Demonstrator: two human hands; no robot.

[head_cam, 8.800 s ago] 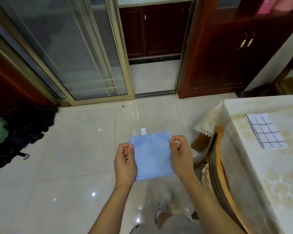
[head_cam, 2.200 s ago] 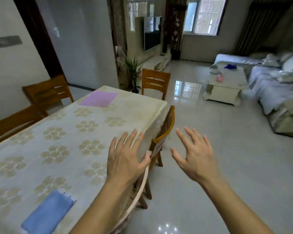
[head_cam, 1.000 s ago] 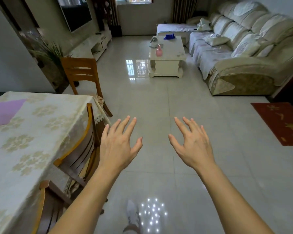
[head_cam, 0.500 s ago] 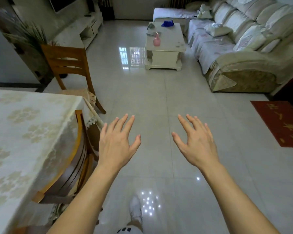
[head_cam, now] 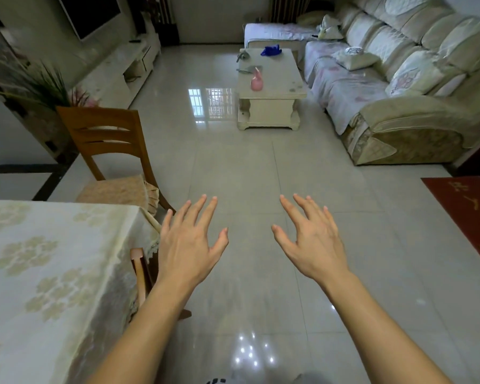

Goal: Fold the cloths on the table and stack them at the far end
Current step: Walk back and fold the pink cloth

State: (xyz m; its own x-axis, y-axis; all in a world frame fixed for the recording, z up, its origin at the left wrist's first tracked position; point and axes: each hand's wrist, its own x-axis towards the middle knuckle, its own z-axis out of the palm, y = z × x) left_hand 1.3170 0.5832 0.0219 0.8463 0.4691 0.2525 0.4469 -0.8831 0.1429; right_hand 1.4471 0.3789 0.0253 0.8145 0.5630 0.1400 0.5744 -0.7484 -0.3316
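Beside the cream floral-clothed table's (head_cam: 53, 259) right edge, left hand (head_cam: 189, 245) and right hand (head_cam: 313, 245) spread-fingered, empty; no cloth visible, likely overshooting it.

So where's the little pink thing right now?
In the head view the pink thing stands on the white coffee table in the upper middle, across the tiled floor, with the sofa to the right and a blue item further back on that table.
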